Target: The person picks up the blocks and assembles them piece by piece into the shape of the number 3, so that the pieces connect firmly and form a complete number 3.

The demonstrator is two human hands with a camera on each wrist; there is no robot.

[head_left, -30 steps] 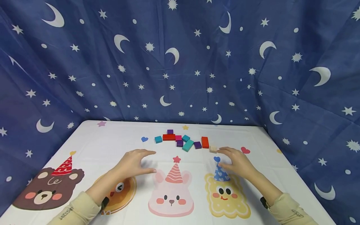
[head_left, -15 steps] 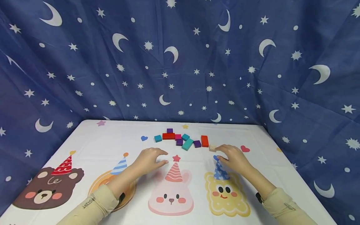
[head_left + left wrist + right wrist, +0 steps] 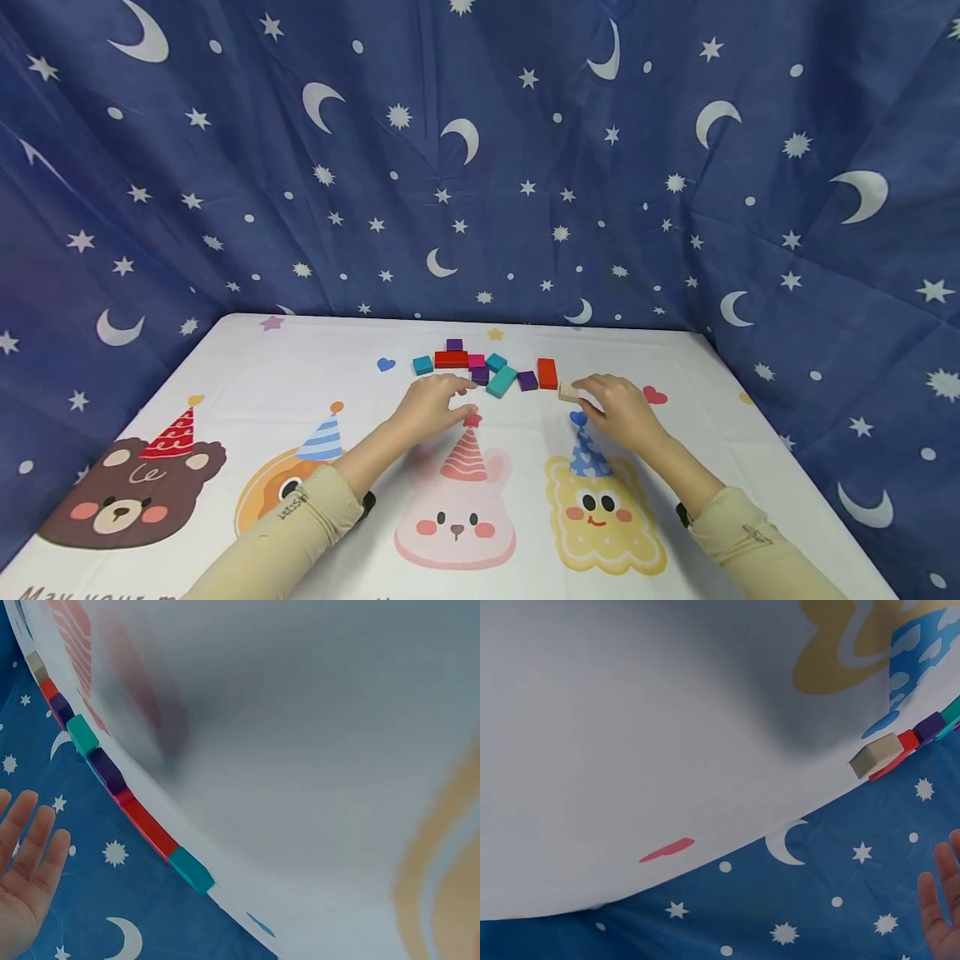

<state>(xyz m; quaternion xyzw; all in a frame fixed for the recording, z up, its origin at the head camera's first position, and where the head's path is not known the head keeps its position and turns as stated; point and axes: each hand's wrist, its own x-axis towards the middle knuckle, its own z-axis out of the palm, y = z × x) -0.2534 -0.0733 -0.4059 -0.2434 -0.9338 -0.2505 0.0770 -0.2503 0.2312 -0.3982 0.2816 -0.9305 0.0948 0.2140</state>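
Note:
Colored blocks lie in a loose cluster toward the back of the table. My left hand (image 3: 433,404) hovers at their near left side, thumb and fingers apart, holding nothing. Its fingertips come close to a purple block (image 3: 480,378); whether they touch it I cannot tell. The right hand (image 3: 621,410) is at the right end, fingertips at or just beside a beige block (image 3: 568,392), thumb apart from it. Between them lie a teal-green block (image 3: 501,382), another purple block (image 3: 527,381) and an upright-lying red block (image 3: 547,373). Wrist views show straight-looking fingers of the left hand (image 3: 30,877) and right hand (image 3: 945,900).
Farther left are a small teal block (image 3: 423,365), a long red block (image 3: 451,359) and a pink block (image 3: 476,361). A white tablecloth (image 3: 300,367) with cartoon prints covers the table. A blue curtain (image 3: 480,250) with moons and stars hangs behind.
My left hand has moved right and forward, up to the blocks. The right hand has shifted slightly forward and stays by the beige block. The blocks keep their arrangement.

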